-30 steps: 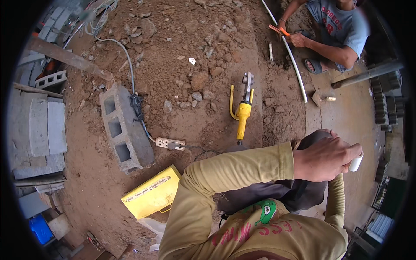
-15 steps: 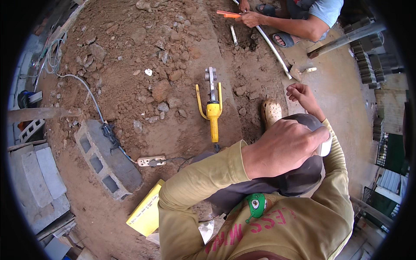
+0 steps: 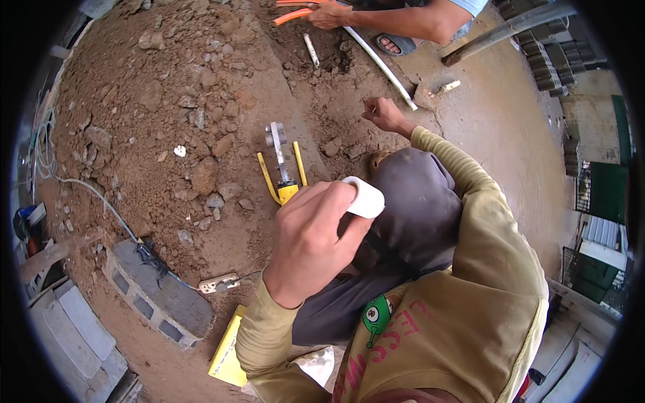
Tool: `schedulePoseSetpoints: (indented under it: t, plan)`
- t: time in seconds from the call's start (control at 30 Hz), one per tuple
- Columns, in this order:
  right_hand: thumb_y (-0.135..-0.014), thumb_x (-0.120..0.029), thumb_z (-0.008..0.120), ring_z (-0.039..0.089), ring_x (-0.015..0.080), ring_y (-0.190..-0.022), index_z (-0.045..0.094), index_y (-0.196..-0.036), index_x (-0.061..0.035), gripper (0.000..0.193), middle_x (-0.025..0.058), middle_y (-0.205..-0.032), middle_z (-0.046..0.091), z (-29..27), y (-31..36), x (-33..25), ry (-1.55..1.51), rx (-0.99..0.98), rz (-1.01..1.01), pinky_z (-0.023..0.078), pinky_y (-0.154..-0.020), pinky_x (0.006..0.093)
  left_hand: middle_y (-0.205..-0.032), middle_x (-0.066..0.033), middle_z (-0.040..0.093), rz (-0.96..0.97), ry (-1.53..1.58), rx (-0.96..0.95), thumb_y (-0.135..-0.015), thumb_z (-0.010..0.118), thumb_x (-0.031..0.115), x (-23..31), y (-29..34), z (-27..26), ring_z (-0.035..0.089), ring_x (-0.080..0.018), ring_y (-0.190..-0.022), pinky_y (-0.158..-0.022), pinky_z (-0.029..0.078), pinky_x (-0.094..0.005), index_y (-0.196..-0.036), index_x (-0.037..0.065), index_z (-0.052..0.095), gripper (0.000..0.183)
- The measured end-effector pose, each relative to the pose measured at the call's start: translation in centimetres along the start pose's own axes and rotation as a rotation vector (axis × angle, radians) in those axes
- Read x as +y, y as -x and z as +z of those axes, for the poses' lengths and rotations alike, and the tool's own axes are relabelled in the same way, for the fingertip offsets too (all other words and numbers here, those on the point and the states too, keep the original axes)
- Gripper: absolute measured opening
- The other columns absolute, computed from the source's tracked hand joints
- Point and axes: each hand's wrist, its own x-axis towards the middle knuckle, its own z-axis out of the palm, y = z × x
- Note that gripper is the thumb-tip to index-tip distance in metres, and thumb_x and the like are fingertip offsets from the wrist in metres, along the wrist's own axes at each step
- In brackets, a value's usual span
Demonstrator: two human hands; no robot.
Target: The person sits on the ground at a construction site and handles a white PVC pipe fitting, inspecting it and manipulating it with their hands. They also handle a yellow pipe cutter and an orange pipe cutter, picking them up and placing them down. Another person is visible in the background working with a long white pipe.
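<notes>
My left hand (image 3: 312, 235) is closed round a short white pipe fitting (image 3: 365, 197), pinched between thumb and fingers with one open end showing. It is raised in front of my bent knee and covers the handle of a yellow pipe-welding tool (image 3: 287, 193). That tool lies on the dirt, its metal heating end and two yellow prongs pointing away from me. Out beyond the knee, my right hand (image 3: 386, 114) has its fingers curled closed; whatever they may hold is hidden. A long white pipe (image 3: 384, 67) ends just past it.
At the top a co-worker's hand (image 3: 328, 15) grips an orange-handled tool (image 3: 293, 15). A short white pipe (image 3: 311, 51) lies by a dug hole. On the left are a hollow concrete block (image 3: 160, 292), a power strip (image 3: 219, 283) and a cable (image 3: 101, 193). A yellow box (image 3: 230, 349) sits beside me.
My left hand has swung leftward with the white fitting, from above my knee to over the yellow tool's handle. The whole view has shifted, and my right arm now reaches farther out.
</notes>
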Motion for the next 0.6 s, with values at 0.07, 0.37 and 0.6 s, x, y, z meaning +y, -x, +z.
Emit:
schedulePoseSetpoints:
  t: [0.07, 0.37, 0.6]
  plan:
    - [-0.084, -0.018, 0.07, 0.064, 0.0291, -0.072, 0.06, -0.081, 0.0017, 0.023, 0.016, -0.076, 0.064, 0.5, 0.1, -0.4, -0.025, -0.034, -0.042, 0.049, -0.067, 0.0407, -0.079, -0.0107, 0.065, -0.091, -0.032, 0.027, -0.075, 0.077, 0.0, -0.7, -0.4, 0.2, 0.064, -0.0263, -0.07, -0.063, 0.049, -0.0364, -0.086, 0.001, 0.06, 0.021]
    - [-0.093, -0.024, 0.061, 0.066, 0.0325, -0.078, 0.067, -0.095, -0.0014, 0.023, 0.0212, -0.082, 0.066, -1.4, -2.8, 1.6, -0.119, -0.128, 0.094, 0.05, -0.071, 0.0425, -0.082, -0.0061, 0.071, -0.538, -0.164, 0.097, -0.079, 0.079, 0.006, -3.2, -1.8, -0.6, 0.067, -0.0122, -0.075, -0.072, 0.05, -0.0275, -0.088, 0.001, 0.065, 0.018]
    - [-0.094, -0.026, 0.058, 0.066, 0.0343, -0.078, 0.068, -0.099, -0.0018, 0.027, 0.0205, -0.083, 0.067, -2.1, -8.4, -1.6, -0.133, -0.121, -0.139, 0.051, -0.074, 0.0436, -0.078, -0.0113, 0.069, -0.73, -0.32, 0.192, -0.079, 0.079, 0.008, -1.5, -0.9, -1.3, 0.067, -0.0181, -0.07, -0.067, 0.051, -0.0308, -0.086, 0.0, 0.062, 0.02]
